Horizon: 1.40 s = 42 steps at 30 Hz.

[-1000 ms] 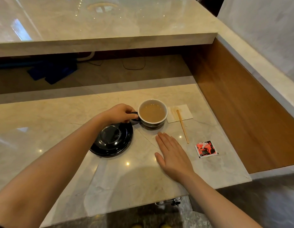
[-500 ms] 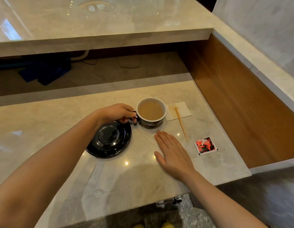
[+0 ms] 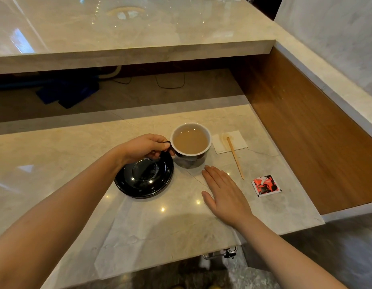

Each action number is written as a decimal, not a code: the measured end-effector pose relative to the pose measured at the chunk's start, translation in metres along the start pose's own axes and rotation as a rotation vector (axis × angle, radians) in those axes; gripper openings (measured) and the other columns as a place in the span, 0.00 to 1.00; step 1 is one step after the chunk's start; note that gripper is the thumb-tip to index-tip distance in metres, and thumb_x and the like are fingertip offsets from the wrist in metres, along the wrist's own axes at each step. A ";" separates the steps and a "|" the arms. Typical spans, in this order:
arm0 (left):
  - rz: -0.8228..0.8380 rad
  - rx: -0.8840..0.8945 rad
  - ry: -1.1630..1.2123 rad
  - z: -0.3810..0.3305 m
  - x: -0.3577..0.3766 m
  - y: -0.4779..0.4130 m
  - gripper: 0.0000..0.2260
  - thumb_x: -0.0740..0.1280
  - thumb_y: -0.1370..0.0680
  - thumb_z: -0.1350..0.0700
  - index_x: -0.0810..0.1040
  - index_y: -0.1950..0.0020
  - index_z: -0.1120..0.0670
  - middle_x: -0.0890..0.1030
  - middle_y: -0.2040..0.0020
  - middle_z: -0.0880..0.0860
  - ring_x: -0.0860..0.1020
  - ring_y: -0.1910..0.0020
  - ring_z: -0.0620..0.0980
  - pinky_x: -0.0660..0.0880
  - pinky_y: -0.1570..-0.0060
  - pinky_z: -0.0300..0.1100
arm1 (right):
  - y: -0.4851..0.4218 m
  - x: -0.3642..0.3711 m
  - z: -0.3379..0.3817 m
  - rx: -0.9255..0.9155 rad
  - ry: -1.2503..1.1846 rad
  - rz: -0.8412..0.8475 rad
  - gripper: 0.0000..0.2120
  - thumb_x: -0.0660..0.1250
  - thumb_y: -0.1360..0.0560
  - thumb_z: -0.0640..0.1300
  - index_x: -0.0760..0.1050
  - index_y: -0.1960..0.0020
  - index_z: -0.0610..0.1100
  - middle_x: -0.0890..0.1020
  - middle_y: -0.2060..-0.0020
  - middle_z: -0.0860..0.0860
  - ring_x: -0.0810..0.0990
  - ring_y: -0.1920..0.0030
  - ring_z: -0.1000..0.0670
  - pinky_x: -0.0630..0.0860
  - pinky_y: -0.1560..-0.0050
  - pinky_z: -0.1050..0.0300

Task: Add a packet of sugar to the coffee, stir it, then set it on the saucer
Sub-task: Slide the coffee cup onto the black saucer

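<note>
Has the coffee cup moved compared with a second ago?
Yes. The coffee cup, held by the left hand, now hangs lifted above the counter, shadow beneath, beside the saucer.

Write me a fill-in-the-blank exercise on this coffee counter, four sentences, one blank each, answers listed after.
1. The left hand grips the coffee cup by its ____.
2. The right hand lies ____ on the counter, holding nothing.
3. The empty saucer is ____ in colour.
4. The tip of the wooden stirrer rests on a white ____.

Missing words: handle; flat; black; napkin
</note>
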<state>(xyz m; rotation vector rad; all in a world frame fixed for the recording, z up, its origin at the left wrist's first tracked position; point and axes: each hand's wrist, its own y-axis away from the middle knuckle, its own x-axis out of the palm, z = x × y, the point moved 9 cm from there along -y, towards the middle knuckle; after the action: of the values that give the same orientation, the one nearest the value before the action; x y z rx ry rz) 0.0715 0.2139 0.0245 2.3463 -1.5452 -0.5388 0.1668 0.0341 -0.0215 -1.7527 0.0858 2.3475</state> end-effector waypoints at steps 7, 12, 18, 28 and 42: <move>-0.072 0.020 0.069 -0.011 -0.021 0.038 0.12 0.58 0.20 0.62 0.74 0.63 0.56 0.81 0.66 0.47 0.67 0.73 0.41 0.68 0.71 0.30 | 0.000 0.004 0.000 0.006 0.012 0.029 0.28 0.48 0.23 0.56 0.53 0.26 0.48 0.57 0.25 0.52 0.51 0.26 0.56 0.43 0.27 0.60; -0.124 -0.007 0.066 -0.002 -0.037 0.068 0.12 0.58 0.20 0.62 0.71 0.63 0.57 0.78 0.73 0.45 0.66 0.73 0.42 0.67 0.73 0.30 | 0.001 0.005 -0.001 0.013 0.020 0.051 0.29 0.46 0.24 0.58 0.51 0.26 0.49 0.54 0.25 0.53 0.47 0.27 0.58 0.43 0.27 0.59; -0.154 -0.027 0.052 0.025 -0.051 0.092 0.15 0.59 0.20 0.62 0.76 0.66 0.54 0.76 0.73 0.44 0.66 0.72 0.43 0.66 0.70 0.33 | 0.000 0.003 0.000 0.010 0.020 0.040 0.30 0.45 0.24 0.58 0.54 0.26 0.46 0.57 0.25 0.51 0.52 0.26 0.55 0.48 0.26 0.56; -0.156 -0.055 0.072 0.059 -0.050 0.099 0.14 0.57 0.20 0.63 0.75 0.63 0.56 0.78 0.72 0.43 0.65 0.70 0.43 0.67 0.70 0.31 | 0.000 0.004 -0.001 0.012 0.036 0.041 0.30 0.45 0.24 0.58 0.55 0.26 0.46 0.58 0.25 0.50 0.54 0.26 0.54 0.49 0.26 0.56; -0.100 -0.050 0.114 0.077 -0.051 0.093 0.14 0.58 0.20 0.62 0.79 0.61 0.55 0.82 0.65 0.46 0.65 0.70 0.43 0.67 0.69 0.31 | 0.000 0.004 0.000 0.020 0.015 0.046 0.30 0.45 0.25 0.58 0.55 0.26 0.47 0.58 0.25 0.50 0.54 0.26 0.54 0.50 0.26 0.55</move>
<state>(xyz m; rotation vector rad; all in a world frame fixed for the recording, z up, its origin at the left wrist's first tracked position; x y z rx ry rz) -0.0580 0.2228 0.0034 2.3822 -1.3558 -0.4516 0.1658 0.0346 -0.0248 -1.7778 0.1532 2.3565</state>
